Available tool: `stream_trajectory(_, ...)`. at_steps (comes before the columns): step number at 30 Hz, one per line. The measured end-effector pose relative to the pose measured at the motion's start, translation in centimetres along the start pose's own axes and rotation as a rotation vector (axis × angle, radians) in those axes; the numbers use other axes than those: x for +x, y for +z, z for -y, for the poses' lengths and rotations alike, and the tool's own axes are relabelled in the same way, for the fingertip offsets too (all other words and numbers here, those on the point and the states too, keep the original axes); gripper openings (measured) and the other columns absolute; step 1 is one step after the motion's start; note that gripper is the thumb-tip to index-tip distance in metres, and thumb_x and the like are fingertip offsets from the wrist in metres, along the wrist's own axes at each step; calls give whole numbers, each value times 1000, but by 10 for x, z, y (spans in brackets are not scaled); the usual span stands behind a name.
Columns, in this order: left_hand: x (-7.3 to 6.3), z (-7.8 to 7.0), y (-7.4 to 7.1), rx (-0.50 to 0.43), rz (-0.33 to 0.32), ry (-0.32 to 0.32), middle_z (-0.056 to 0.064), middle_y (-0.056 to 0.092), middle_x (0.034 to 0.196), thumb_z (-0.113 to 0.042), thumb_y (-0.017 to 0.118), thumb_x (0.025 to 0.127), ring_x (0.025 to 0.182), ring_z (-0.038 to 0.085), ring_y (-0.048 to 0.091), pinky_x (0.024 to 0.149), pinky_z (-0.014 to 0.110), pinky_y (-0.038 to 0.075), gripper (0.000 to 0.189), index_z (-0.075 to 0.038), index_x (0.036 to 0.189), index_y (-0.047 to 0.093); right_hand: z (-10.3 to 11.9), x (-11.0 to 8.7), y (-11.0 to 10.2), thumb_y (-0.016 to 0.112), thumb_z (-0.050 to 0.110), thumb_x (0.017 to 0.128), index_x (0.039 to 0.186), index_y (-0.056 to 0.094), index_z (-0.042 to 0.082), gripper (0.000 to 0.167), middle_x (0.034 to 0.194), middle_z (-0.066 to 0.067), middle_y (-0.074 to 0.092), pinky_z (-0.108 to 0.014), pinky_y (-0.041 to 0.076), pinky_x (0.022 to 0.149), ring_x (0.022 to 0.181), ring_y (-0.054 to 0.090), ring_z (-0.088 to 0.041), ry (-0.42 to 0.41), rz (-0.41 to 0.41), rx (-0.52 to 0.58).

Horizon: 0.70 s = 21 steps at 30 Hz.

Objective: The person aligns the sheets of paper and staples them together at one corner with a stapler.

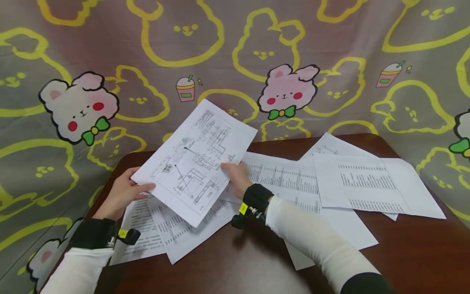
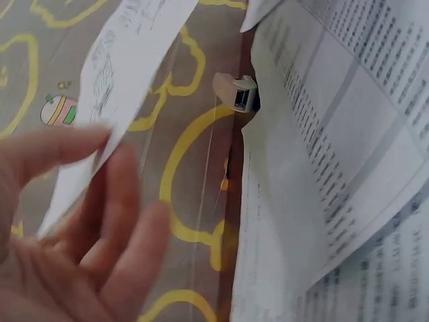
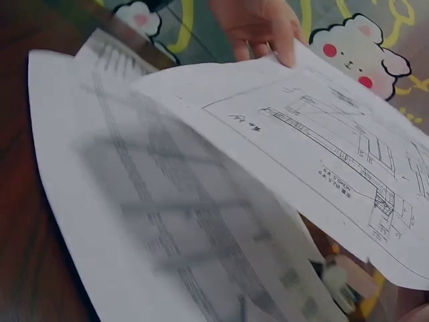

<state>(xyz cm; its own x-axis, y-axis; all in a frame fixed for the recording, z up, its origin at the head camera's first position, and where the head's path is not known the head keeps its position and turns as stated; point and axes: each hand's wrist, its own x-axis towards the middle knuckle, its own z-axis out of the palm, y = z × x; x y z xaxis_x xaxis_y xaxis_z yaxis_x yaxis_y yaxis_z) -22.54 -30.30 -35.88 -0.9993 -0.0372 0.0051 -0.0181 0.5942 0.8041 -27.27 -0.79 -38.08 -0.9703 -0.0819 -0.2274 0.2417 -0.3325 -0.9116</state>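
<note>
A sheet with technical line drawings [image 1: 205, 157] is held tilted above the table. My left hand [image 1: 119, 196] pinches its left edge between thumb and fingers; the left wrist view shows this hand [image 2: 100, 215] from close by. On the opposite edge, my right hand [image 1: 236, 177] grips the sheet with the thumb on top. Below the drawing lie printed sheets [image 1: 198, 228] that overlap, partly covered by it. The right wrist view shows the drawing sheet [image 3: 301, 154] over a printed page [image 3: 167, 201], with the left hand [image 3: 258, 27] at its far edge.
More printed pages [image 1: 282, 179] spread rightward across the dark brown table [image 1: 235, 269], with others [image 1: 367, 183] at the far right. A small pale object with a dark slot [image 2: 234, 92] sits by the papers. A patterned curtain [image 1: 227, 36] hangs behind the table.
</note>
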Motion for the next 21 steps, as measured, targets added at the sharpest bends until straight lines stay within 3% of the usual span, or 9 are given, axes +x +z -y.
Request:
stream_trajectory(4,0,-16,8,129,208,66,30,52,126,-18,72,89,91,31,61,74,40,53,66,6,140,38,12,1,-16,57,15,95,130,51,7,36,116,-9,61,-35,43,91,103,60,-22,-18,2,-90)
stream_trajectory(9,3,-27,25,130,385,109,20,63,115,-14,72,87,85,26,65,75,42,52,54,2,133,49,23,-1,-32,57,13,95,130,55,5,35,117,-12,62,-36,43,93,104,60,-25,-81,9,-151)
stream_trajectory(14,5,-36,40,65,438,115,18,66,111,-16,69,90,80,26,68,73,39,54,48,1,132,52,32,-6,-49,55,12,97,131,57,8,34,117,-12,64,-37,45,90,101,63,-26,-114,41,-208)
stream_trajectory(21,10,-49,59,-115,479,120,17,66,115,-17,62,96,88,28,69,72,36,54,45,-1,136,50,48,-11,-69,55,11,98,131,55,8,33,116,-15,65,-37,49,85,97,66,-26,-114,79,-283)
